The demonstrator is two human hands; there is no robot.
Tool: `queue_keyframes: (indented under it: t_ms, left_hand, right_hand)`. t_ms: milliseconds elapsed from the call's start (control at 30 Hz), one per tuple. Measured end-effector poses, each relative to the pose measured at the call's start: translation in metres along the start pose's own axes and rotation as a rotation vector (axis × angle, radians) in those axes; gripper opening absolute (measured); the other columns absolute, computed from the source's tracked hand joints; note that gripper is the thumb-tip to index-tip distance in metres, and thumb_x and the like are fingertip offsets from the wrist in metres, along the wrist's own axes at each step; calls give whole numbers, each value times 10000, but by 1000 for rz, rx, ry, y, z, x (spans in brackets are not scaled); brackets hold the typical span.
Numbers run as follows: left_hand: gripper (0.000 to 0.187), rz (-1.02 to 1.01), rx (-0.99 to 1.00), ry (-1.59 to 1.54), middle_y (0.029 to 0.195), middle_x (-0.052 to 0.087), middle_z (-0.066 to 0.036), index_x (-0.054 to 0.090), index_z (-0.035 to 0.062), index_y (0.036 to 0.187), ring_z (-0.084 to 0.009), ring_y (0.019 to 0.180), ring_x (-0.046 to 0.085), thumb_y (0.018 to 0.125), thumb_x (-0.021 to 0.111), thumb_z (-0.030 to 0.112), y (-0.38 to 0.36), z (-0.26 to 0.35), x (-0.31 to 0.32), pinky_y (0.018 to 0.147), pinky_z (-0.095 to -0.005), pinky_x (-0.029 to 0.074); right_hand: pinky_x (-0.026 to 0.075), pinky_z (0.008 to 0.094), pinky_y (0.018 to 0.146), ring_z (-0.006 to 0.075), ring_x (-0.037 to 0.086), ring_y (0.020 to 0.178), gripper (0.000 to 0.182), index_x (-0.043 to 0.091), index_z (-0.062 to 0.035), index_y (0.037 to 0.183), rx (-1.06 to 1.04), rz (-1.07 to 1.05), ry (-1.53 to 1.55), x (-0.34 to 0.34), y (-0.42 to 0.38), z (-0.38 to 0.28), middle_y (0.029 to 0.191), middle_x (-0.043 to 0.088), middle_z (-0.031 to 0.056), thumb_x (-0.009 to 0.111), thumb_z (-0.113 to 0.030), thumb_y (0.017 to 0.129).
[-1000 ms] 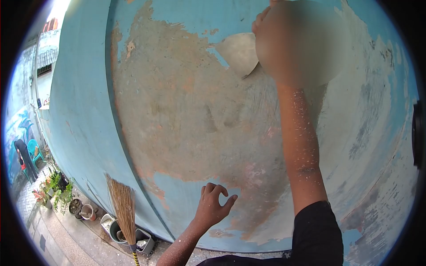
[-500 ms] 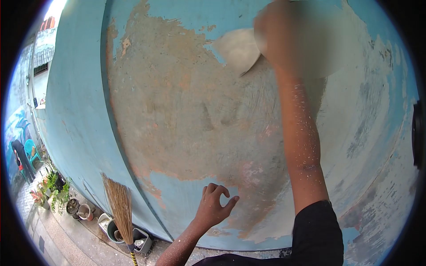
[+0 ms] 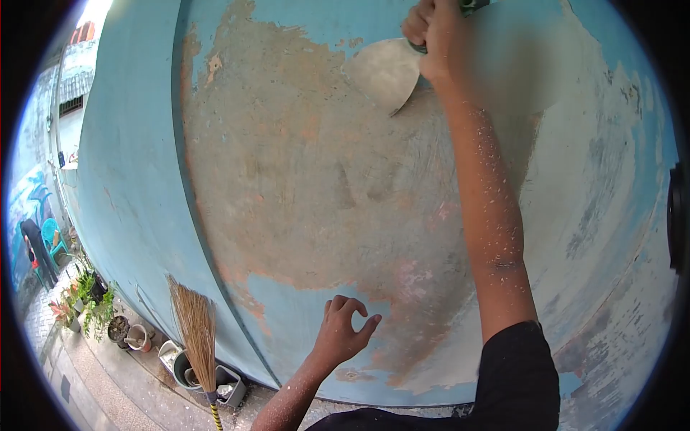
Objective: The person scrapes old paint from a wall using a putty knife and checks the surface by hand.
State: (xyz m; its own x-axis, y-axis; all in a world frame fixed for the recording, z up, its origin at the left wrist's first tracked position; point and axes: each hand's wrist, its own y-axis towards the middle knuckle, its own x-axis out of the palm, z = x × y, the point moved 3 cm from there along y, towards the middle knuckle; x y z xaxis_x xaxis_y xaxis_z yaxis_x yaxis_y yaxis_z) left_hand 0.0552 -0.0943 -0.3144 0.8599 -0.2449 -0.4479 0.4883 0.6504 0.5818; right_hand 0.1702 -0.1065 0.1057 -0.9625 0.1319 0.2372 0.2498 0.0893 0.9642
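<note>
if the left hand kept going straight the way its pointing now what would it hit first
The left hand would probably meet the wall first; nothing shows between them, though this single view leaves the gap's depth unclear.

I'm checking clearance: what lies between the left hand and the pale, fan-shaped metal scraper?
The head view shows only wall between the left hand and the scraper: some blue paint, then worn brownish surface.
</note>
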Motion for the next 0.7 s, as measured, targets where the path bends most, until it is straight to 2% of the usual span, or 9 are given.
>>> queue_keyframes:
  t_ms: [133,200,267,400,433,467,567,667,700]
  left_hand:
    - [241,27,65,-7,1002,559,-168,605,62,898,-370,1020,509,817,771,218,13,-13,2,903,-439,425]
    - [237,26,67,-16,1013,558,-170,607,65,905,-374,1026,507,818,769,215,8,-18,3,907,-439,424]
    - [238,-19,67,16,1036,554,-171,609,72,923,-382,1029,504,817,769,212,9,-18,5,908,-439,424]
    - [242,-2,92,-6,1044,552,-172,610,74,935,-385,1031,502,812,770,207,14,-19,20,910,-441,424]
    - [243,25,62,5,1043,552,-173,611,74,939,-386,1029,502,811,770,206,15,-17,23,911,-446,424]
    - [244,49,32,22,1041,552,-175,611,75,944,-387,1026,501,809,769,204,14,-15,25,912,-450,424]
    - [264,16,43,54,1058,542,-186,607,69,966,-389,1035,482,812,759,220,10,-16,26,905,-472,429]
    - [260,55,15,57,1052,545,-188,610,70,963,-388,1036,483,812,758,221,5,-25,23,904,-475,430]
    - [260,42,2,57,1052,545,-188,610,70,963,-388,1036,483,812,758,221,-2,-24,21,904,-475,430]
  right_hand:
    - [257,255,350,61,322,365,282,491,-153,733,-394,-91,5,0,-18,-62,514,401,-54,682,-221,928]
    - [269,257,352,56,319,368,295,486,-154,733,-369,54,-99,-3,-7,-36,510,402,-54,692,-241,925]
    - [274,259,347,54,310,362,285,497,-152,741,-286,-151,-99,5,1,-36,508,409,-54,697,-240,924]
    - [265,264,355,62,308,360,340,470,-158,669,-388,-233,48,-23,18,-48,499,399,-47,677,-216,932]
    - [258,267,354,68,307,356,369,456,-162,636,-277,-13,-28,-11,14,-19,490,392,-40,666,-217,934]
    - [259,281,354,80,314,353,369,450,-156,641,-40,-31,36,-7,11,14,491,388,-36,655,-223,941]
    - [264,296,358,94,319,352,376,435,-153,643,-48,-90,63,9,-7,-3,492,381,-36,654,-226,939]
    - [271,306,367,105,321,353,378,421,-155,647,-306,-72,46,12,-8,-17,492,362,-38,655,-220,937]
    - [267,298,363,102,322,351,379,426,-157,642,-84,-29,58,12,2,14,486,361,-39,657,-220,935]
